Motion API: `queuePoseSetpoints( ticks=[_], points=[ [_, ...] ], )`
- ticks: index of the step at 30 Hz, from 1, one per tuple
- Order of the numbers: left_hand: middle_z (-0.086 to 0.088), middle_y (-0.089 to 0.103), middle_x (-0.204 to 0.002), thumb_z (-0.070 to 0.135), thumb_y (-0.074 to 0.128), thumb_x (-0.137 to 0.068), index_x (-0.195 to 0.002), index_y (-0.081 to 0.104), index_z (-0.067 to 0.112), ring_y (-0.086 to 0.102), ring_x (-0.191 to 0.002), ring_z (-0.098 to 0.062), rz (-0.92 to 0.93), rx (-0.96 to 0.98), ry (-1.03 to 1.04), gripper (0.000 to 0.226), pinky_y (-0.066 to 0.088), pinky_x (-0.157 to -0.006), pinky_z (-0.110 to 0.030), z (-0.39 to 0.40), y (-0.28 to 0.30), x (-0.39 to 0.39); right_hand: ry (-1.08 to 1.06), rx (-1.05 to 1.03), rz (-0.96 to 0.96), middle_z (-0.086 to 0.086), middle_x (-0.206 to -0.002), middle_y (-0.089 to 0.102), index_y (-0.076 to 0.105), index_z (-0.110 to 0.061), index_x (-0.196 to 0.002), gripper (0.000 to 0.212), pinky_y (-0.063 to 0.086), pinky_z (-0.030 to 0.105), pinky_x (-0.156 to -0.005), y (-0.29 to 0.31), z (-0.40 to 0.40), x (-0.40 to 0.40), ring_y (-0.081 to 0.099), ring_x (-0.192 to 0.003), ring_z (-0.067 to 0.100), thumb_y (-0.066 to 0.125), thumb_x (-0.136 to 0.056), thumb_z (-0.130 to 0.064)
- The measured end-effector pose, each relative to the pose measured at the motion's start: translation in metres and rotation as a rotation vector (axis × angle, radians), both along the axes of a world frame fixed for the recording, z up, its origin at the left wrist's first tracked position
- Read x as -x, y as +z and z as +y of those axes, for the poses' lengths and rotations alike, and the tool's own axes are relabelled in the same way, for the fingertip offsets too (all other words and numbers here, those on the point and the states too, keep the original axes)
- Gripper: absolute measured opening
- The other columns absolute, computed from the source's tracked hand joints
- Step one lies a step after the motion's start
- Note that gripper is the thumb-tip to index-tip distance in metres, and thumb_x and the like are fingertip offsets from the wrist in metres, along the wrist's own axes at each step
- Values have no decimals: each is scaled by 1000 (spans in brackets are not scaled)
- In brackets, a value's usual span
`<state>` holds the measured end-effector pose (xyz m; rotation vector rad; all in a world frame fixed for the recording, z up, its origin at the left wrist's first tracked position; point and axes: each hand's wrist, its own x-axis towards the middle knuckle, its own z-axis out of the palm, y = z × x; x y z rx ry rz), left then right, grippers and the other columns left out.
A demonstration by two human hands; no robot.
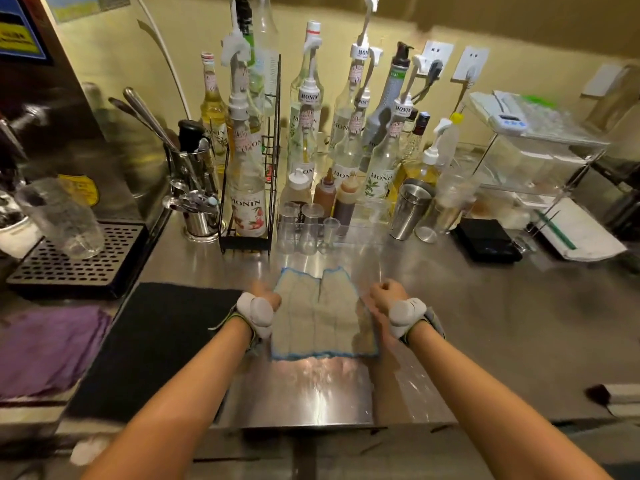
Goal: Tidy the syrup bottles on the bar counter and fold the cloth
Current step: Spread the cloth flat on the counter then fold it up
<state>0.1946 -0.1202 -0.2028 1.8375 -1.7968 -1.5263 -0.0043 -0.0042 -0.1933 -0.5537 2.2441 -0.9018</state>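
A beige cloth with a blue stitched edge lies on the steel counter in front of me, its far edge split into two flaps. My left hand grips the cloth's left edge with curled fingers. My right hand grips its right edge the same way. Several Monin syrup bottles with white pumps stand upright at the back of the counter; one sits in a black wire rack.
Clear plastic cups, squeeze bottles and a steel shaker stand just beyond the cloth. A black mat and purple cloth lie left, by a drip tray. A black scale and acrylic shelf are right.
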Motion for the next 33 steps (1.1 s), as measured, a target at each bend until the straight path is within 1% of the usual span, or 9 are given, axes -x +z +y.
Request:
queuePoseSetpoints(
  ticks=[3, 5, 9, 11, 13, 15, 19, 23, 33],
  points=[
    [-24, 53, -133, -7, 54, -87, -127, 52, -3, 57, -107, -33, 219, -40, 72, 40, 48, -95, -41, -1, 6, 15, 92, 152, -99, 14, -86, 55, 65, 8, -99, 21, 43, 36, -71, 2, -15, -12, 50, -81, 26, 48, -93, -2],
    [-22, 50, -138, -6, 52, -90, -134, 48, -1, 54, -117, -33, 276, -66, 3, 45, 45, -98, -38, 3, 7, 29, 206, 157, -102, 16, -116, 62, 61, 6, -119, 30, 46, 35, -96, 3, -26, -27, 57, -110, 26, 46, -94, -1],
    [-19, 41, -147, -10, 46, -90, -140, 39, -3, 41, -135, -33, 360, -132, -105, 51, 37, -110, -38, 23, 1, 51, 392, 86, -135, 19, -146, 43, 42, 0, -140, 44, 33, 33, -112, -17, -36, -50, 42, -136, 31, 40, -97, 1],
    [-19, 31, -153, -7, 49, -90, -146, 29, -2, 32, -141, -33, 292, -135, -208, 59, 30, -115, -39, 29, -7, 55, 509, -23, -85, 17, -157, 21, 22, -4, -149, 52, 17, 30, -116, -29, -37, -55, 20, -146, 31, 37, -99, -3],
    [-13, 8, -161, 9, 49, -94, -152, 15, 5, 7, -149, -30, 96, -107, -377, 68, 12, -122, -40, 28, -17, 57, 615, -141, 26, 16, -160, -3, 2, -5, -151, 60, -4, 33, -117, -40, -38, -54, -8, -149, 32, 32, -100, -6],
    [-9, -9, -161, 21, 45, -97, -153, 4, 9, -12, -149, -28, -60, -48, -485, 70, 0, -122, -38, 22, -23, 60, 661, -229, 142, 17, -160, -9, -7, -5, -151, 63, -14, 40, -117, -47, -43, -50, -17, -147, 33, 30, -100, -8],
    [-2, -12, -161, 17, 34, -98, -154, 2, 17, -16, -149, -25, -198, 80, -490, 65, -7, -120, -43, 15, -29, 70, 729, -404, 383, 8, -161, -14, -4, -16, -152, 63, -10, 47, -120, -59, -55, -50, -19, -147, 34, 31, -101, -27],
    [1, -14, -161, 19, 36, -97, -154, 2, 22, -20, -148, -23, -185, 137, -449, 66, -13, -121, -40, 3, -39, 67, 576, -339, 431, -1, -160, -18, -6, -29, -152, 65, -9, 41, -121, -71, -57, -49, -20, -148, 26, 28, -99, -45],
    [-8, -27, -157, 63, 50, -83, -152, -13, 18, -28, -145, -27, -339, 144, -376, 104, -14, -115, -53, -29, -56, 57, 416, -435, 392, 0, -159, -22, -9, -35, -151, 93, -9, 47, -120, -65, -45, -11, -23, -146, 30, 44, -82, -69]
  ],
)
